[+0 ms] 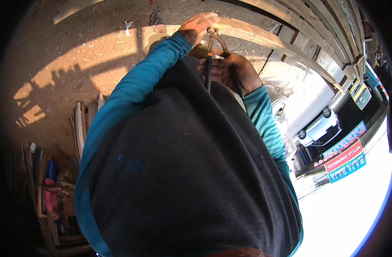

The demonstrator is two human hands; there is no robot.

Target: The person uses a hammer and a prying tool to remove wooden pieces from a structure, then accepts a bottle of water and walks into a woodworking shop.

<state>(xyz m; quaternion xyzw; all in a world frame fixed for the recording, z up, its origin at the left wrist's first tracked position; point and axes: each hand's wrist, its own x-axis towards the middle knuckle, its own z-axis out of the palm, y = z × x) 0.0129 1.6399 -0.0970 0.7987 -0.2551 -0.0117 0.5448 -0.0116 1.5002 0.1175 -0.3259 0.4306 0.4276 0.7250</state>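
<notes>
My right hand (244,73) is wrapped round the dark handles of a pair of rusty pincers (220,42). The jaws point away from me and meet the near end of a long wooden plank (256,34). Beside the jaws, my left hand (199,26) lies over the plank's end with its fingers stretched out together. Whatever the jaws bite on is too small to make out. My teal sleeves and dark shirt fill the lower middle of the view.
More long planks (320,25) run along the upper right. Wood scraps (43,188) and offcuts lie in a heap at the lower left. A foot (158,21) in a sandal stands on the sandy ground. A white car (320,127) is parked beyond, near hanging banners (346,158).
</notes>
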